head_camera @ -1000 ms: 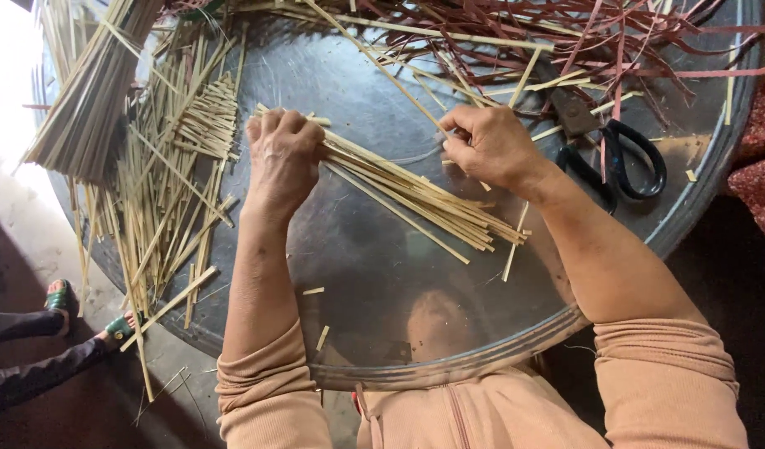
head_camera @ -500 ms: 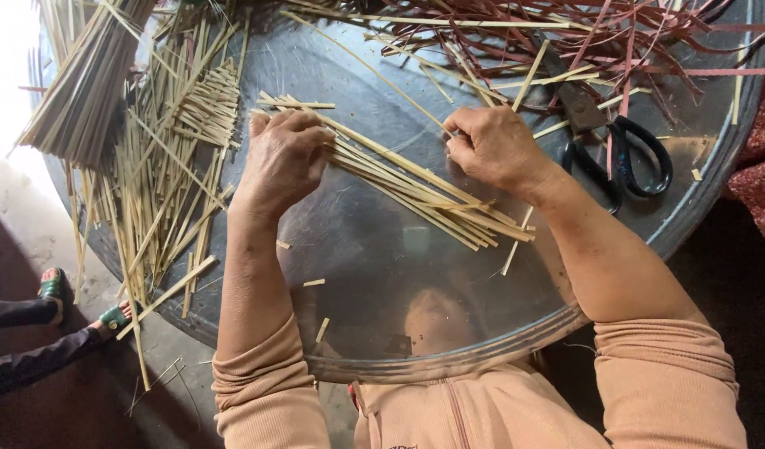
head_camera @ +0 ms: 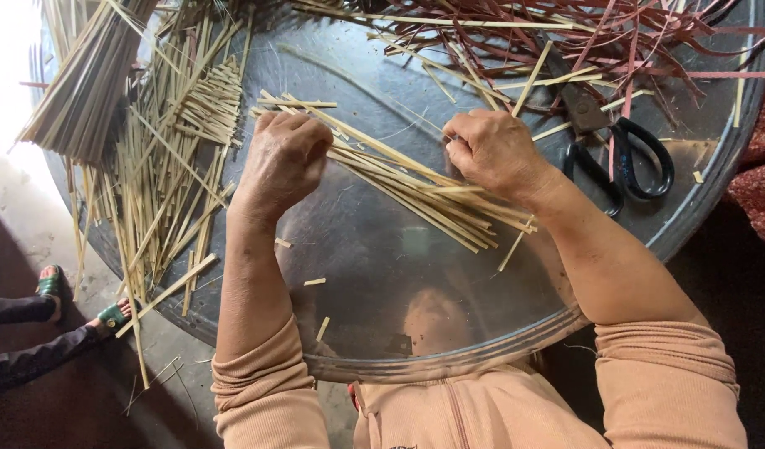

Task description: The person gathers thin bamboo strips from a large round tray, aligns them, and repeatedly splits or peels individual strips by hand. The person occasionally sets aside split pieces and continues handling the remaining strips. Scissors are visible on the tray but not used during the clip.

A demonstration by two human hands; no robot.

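Observation:
A loose bundle of pale bamboo strips (head_camera: 415, 187) lies slantwise across a large round metal tray (head_camera: 415, 333). My left hand (head_camera: 282, 158) is curled over the bundle's upper left end, fingers closed on the strips. My right hand (head_camera: 490, 150) pinches the same bundle near its middle, thumb and fingers pressed on the sticks. The strips fan out past my right wrist toward the lower right.
More cut strips (head_camera: 174, 158) pile up on the tray's left side, with a tied sheaf (head_camera: 87, 83) at the top left. Dark red strips (head_camera: 582, 37) tangle along the top. Black-handled scissors (head_camera: 619, 154) lie right of my right hand. Another person's sandalled feet (head_camera: 58, 303) show at lower left.
Both hands have shifted slightly up and left with the bundle, and the strips have been drawn closer together. The scissors and piles have not moved.

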